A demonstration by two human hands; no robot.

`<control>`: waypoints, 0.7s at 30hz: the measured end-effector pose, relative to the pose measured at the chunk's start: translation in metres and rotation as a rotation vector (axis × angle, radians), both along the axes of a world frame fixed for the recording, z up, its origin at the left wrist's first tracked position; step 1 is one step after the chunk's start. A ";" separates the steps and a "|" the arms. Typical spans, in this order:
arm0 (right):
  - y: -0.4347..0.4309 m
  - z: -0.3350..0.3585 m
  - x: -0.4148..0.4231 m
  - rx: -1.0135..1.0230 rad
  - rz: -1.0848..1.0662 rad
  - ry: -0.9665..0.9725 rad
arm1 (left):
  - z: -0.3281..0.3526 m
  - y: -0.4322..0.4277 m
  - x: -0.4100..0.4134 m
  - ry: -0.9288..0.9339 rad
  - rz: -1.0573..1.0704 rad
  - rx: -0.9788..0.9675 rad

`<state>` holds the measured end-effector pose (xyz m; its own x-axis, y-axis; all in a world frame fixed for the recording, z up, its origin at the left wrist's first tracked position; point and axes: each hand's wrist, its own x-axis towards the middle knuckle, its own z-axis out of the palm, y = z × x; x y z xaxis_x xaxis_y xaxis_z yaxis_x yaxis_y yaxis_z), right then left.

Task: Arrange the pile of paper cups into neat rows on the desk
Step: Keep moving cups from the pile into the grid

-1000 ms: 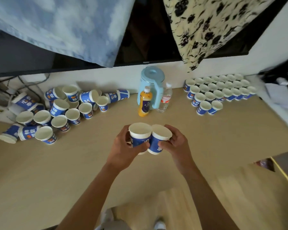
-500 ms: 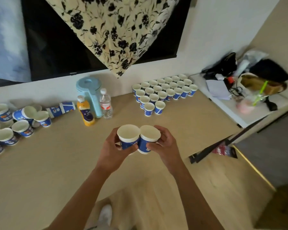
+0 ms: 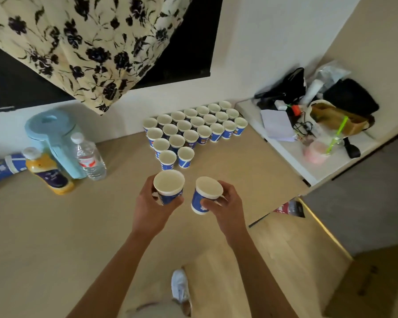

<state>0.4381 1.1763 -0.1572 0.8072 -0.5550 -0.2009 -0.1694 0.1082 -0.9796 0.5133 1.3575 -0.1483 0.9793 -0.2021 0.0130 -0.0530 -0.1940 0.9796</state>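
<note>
Head view looks down on my two bare hands over a smooth, pale wood-grain surface (image 3: 55, 226). My left hand (image 3: 151, 210) has its fingers (image 3: 178, 200) wrapped around a paper cup (image 3: 169, 187), upright, with a white round rim, cream inside and glossy blue printed wall. My right hand (image 3: 225, 203) grips a second cup (image 3: 206, 193) of the same kind, tilted slightly toward the left; the two cups are just beside each other but apart, both above the surface. Beyond them, against the white wall, stand the arranged cups (image 3: 193, 129) in tight, touching rows, narrowing toward me to a front pair. To the left stand a pale blue plastic kettle (image 3: 53, 138), a clear ribbed water bottle (image 3: 89, 157) and an orange juice bottle (image 3: 47, 173), close together. At the far left edge lies a sleeve of stacked cups (image 3: 2, 167) on its side.
</note>
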 end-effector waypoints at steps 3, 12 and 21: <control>-0.031 -0.009 0.015 -0.041 0.020 0.041 | -0.011 -0.028 0.016 0.036 0.043 -0.005; -0.103 -0.030 0.072 -0.070 0.052 0.109 | -0.018 -0.076 0.051 0.077 0.150 0.037; -0.157 -0.064 0.149 -0.063 0.200 0.133 | -0.025 -0.127 0.058 0.110 0.331 0.034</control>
